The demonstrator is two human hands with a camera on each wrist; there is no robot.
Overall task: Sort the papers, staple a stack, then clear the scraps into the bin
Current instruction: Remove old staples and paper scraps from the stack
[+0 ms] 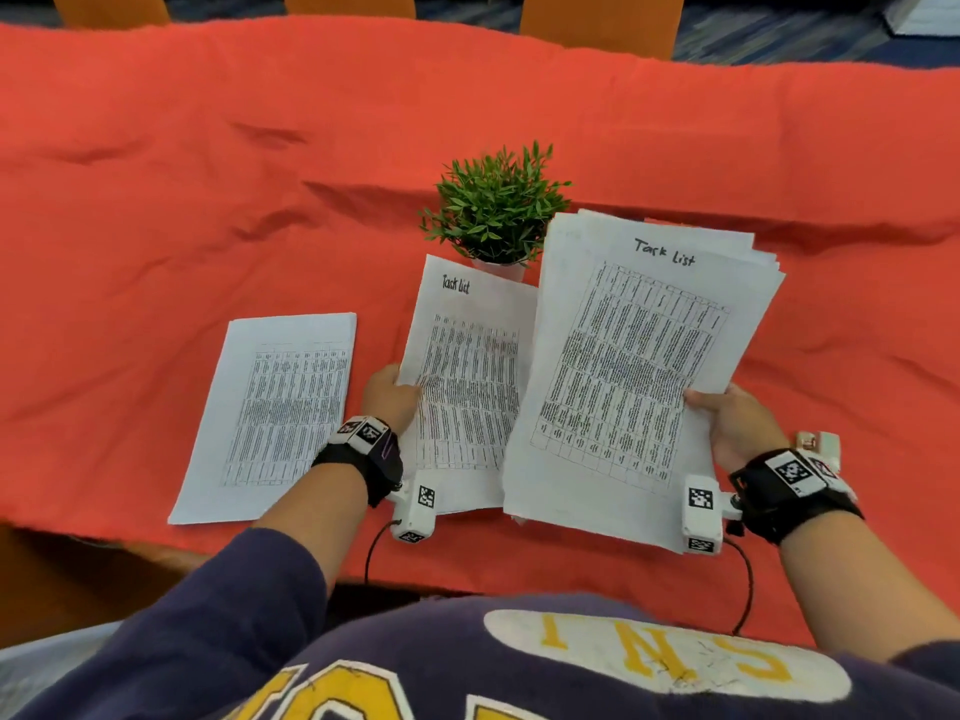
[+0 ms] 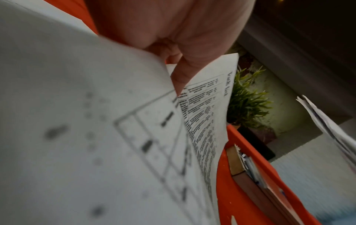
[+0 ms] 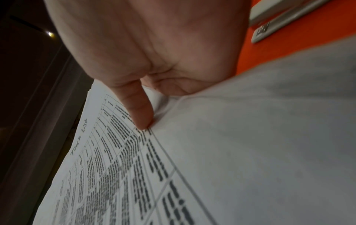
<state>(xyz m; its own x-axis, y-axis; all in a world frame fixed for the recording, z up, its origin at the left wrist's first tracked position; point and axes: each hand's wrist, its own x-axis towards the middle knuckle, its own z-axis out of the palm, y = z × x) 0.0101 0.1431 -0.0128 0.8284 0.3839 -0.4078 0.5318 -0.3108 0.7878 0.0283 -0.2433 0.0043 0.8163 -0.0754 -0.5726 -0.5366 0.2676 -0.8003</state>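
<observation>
My right hand (image 1: 727,418) grips a thick stack of printed sheets (image 1: 634,366) headed "Task List" by its right edge, thumb on top, lifted above the table. In the right wrist view the thumb (image 3: 138,109) presses on the stack's top page (image 3: 250,152). My left hand (image 1: 389,394) pinches a single "Task list" sheet (image 1: 470,387) at its left edge, just left of the stack. The left wrist view shows the thumb (image 2: 185,76) on that sheet (image 2: 86,121). A separate printed sheet (image 1: 275,413) lies flat on the red cloth at the left.
A small green potted plant (image 1: 496,205) stands right behind the held papers. A red cloth (image 1: 208,174) covers the table, with its front edge near my body. Orange chair backs (image 1: 597,23) line the far side. A white stapler-like object (image 3: 269,29) lies on the cloth by my right hand.
</observation>
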